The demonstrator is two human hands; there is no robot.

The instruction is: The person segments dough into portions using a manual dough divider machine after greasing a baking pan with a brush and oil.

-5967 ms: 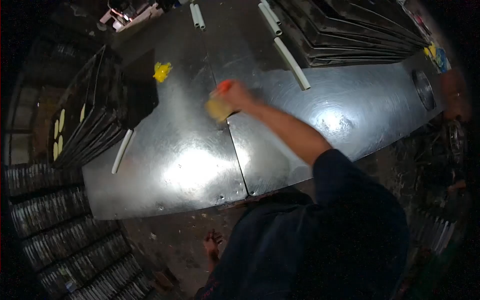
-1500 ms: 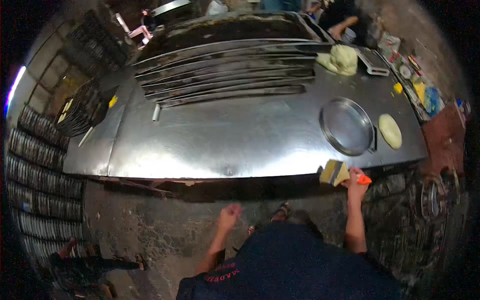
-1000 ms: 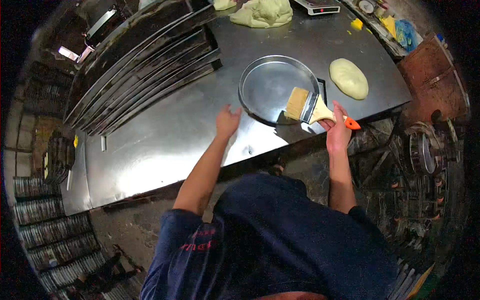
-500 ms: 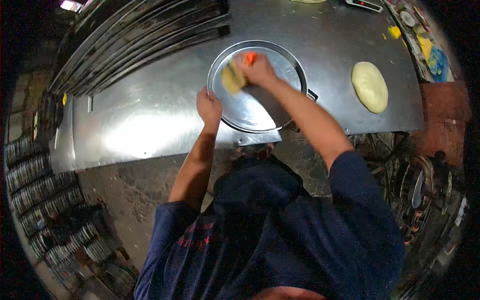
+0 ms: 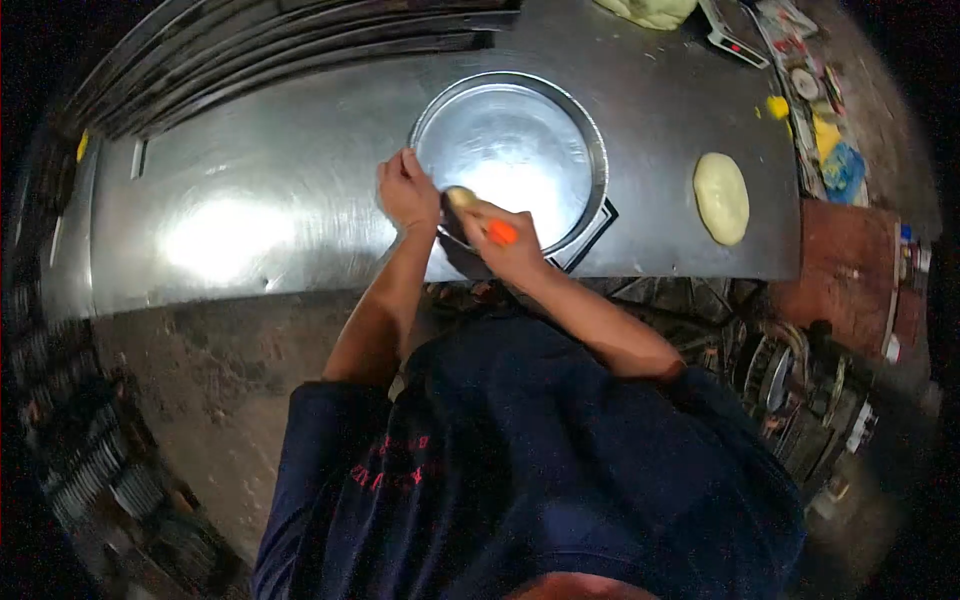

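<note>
Brush point(image 5: 502, 232) has shifted from pan's middle to near-left rim, so bristles now work edge. Our right hand point(image 5: 512, 247): grip closed round handle. Our left hand point(image 5: 408, 195) at left rim; cannot tell if clamped. Round pan point(image 5: 500, 125) on bench point(image 5: 330, 120), left of dough point(image 5: 721, 198).

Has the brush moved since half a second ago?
Yes. Judged against the pan, the brush has moved nearer the person, to the near-left rim beside the left hand.
</note>
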